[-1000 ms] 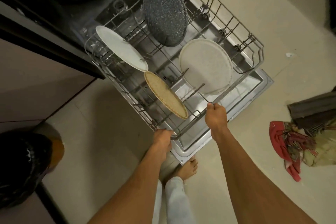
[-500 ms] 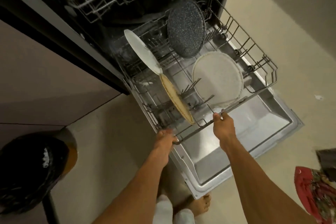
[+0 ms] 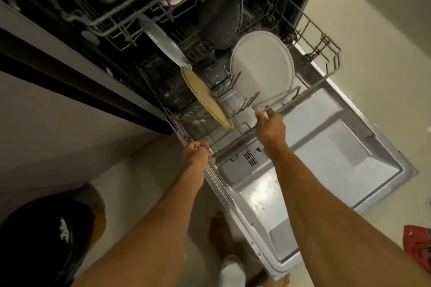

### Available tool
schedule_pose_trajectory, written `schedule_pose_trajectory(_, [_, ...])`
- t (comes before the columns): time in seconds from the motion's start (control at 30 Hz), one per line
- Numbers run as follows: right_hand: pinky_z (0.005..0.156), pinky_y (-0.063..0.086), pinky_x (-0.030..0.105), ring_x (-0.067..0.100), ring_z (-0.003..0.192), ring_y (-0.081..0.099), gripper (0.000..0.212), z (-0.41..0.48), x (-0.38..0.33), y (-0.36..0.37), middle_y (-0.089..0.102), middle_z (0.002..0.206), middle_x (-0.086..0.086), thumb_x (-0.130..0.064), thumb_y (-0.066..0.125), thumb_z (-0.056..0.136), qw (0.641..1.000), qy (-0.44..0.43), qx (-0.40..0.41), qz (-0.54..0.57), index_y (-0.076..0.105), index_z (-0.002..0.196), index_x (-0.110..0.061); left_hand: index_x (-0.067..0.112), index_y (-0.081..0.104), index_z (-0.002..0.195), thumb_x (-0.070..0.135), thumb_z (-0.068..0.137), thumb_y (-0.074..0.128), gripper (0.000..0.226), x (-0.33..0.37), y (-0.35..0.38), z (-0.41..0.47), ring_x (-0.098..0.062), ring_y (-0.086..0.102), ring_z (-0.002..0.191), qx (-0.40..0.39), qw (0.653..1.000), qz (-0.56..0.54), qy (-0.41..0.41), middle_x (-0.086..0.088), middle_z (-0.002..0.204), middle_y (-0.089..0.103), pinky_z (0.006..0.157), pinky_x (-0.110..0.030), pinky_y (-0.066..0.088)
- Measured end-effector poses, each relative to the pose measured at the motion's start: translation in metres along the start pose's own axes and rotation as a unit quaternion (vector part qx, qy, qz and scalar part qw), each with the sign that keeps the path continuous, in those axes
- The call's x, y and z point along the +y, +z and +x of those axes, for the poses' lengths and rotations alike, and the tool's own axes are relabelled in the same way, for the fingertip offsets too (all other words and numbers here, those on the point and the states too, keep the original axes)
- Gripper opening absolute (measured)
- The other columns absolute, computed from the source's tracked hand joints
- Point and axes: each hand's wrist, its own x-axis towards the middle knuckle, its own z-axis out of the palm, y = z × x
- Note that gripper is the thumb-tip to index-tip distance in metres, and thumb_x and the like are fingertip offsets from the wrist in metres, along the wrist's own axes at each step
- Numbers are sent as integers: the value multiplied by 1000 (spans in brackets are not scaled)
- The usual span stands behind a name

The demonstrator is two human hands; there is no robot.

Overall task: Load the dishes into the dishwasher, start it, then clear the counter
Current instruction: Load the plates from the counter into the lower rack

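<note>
A pale tiled floor (image 3: 373, 18) runs beside a mauve cabinet front (image 3: 58, 123), and the dishwasher door (image 3: 338, 154) lies open and flat on it. The lower rack (image 3: 310, 95) sits half out over the door, its back end under the upper rack (image 3: 130, 16). The left hand (image 3: 196, 154) is curled round the rack's front left corner, and the right hand (image 3: 271, 127) grips the front rail near its middle, fingers hooked over the wire. In the rack a pale plate (image 3: 262, 65), a tan plate (image 3: 205, 98), a white plate (image 3: 168, 46) and a dark speckled plate (image 3: 221, 18) stand on edge. The wire rack looks stiff and fairly heavy when loaded, and the crockery is breakable, so an even two-handed hold on the front rail seems right. The tall dark plate may pass close under the upper rack. A black bin bag (image 3: 42, 240) sits by the cabinet, a bare foot (image 3: 219, 235) is beside the door's near edge, and a red cloth (image 3: 417, 247) lies well apart.
</note>
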Motion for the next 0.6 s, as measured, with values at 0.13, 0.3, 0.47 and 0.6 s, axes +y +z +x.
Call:
schedule_pose_trajectory(0.13, [110, 36, 37, 30, 136, 42, 48, 20, -26, 24, 41, 151, 15, -25, 43, 104, 1000, 1, -1, 21, 36, 147, -4, 17, 59, 79, -16, 85, 43, 37, 34, -3, 19, -12, 53, 71, -10, 999, 26, 22, -1, 78, 59, 63, -21, 43])
schedule_pose_trajectory(0.3, [91, 47, 32, 27, 117, 53, 46, 41, -46, 47, 49, 138, 16, -28, 44, 104, 998, 26, -10, 56, 37, 141, -1, 14, 58, 77, -16, 87, 42, 36, 65, -11, 42, -12, 56, 72, -16, 999, 23, 45, -8, 90, 62, 57, -17, 40])
schedule_pose_trajectory(0.47, [54, 43, 16, 9, 70, 47, 35, 62, -52, 63, 55, 96, 5, -21, 49, 102, 993, 40, -60, 97, 51, 128, 2, 17, 63, 80, -15, 85, 47, 36, 85, -22, 60, -21, 61, 98, -17, 997, 38, 72, -6, 96, 65, 85, -28, 51])
schedule_pose_trajectory(0.6, [50, 38, 17, 8, 66, 44, 25, 71, -67, 79, 53, 92, 7, -6, 48, 98, 992, 41, -79, 93, 52, 121, 3, 20, 66, 79, -8, 88, 45, 35, 98, -29, 73, -14, 59, 85, -36, 993, 73, 81, -2, 87, 65, 80, -25, 49])
